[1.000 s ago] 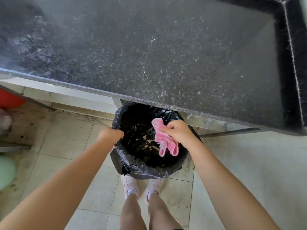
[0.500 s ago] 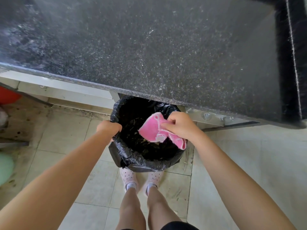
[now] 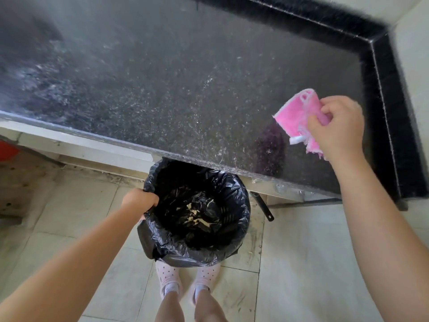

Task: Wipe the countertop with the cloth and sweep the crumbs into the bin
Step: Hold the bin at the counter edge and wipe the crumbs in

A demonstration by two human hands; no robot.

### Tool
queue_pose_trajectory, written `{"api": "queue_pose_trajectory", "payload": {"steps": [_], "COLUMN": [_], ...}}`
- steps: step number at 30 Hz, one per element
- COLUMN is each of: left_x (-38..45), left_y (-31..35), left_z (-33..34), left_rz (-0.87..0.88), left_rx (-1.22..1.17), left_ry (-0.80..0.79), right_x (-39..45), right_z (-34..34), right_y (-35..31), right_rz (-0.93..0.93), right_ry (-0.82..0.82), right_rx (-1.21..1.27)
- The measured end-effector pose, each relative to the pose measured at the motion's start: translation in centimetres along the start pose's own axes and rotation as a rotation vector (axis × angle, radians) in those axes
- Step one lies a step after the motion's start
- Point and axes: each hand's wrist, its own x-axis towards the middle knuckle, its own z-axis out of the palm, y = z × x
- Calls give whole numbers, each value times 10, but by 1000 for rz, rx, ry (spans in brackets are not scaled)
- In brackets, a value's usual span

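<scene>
1. At the far left I see a red object tucked under the table edge, only partly in frame (I can't tell what it is).
2. My left hand grips the left rim of the bin, fingers curled over the black liner.
3. The bin stands on the tiled floor, its far rim under the front lip of the table; pale scraps lie at the bottom of the liner.
4. Below it, two feet in pale perforated shoes touch the bin's near side.
5. The dark speckled table shows light flecks near its front edge.
6. My right hand pinches the pink cloth, held above the table's right end, near the raised black border (touching or not, I can't tell).
</scene>
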Motion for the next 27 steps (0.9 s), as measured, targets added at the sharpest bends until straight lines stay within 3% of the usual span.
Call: {"api": "queue_pose_trajectory", "payload": {"steps": [2, 4, 5, 10, 14, 20, 24, 27], "left_x": [3, 6, 7, 13, 22, 29, 24, 18], "left_y": [-3, -5, -5, -6, -15, -23, -24, -25], "left_z": [-3, -4, -5, -8, -13, -15, -16, -16], "left_rz": [-21, -21, -22, -26, -36, -60, -50, -36], "left_rx": [-34, -43, -49, -82, -60, -81, -80, -58], "left_ry": [5, 0, -2, -21, -38, -57, -50, -38], "right_x": [3, -7, -11, 26, 83, 98, 16, -65], "right_z": [25, 54, 66, 95, 121, 154, 154, 142], "right_y": [-2, 5, 11, 22, -10, -99, -123, -108], "right_rz": [-27, 58, 82, 87, 122, -323, -667, -808], "right_ry": [-177, -425, -472, -266, -237, -377, -510, -447], "right_rx": [-119, -204, -191, -181, -204, 15, 203, 253]}}
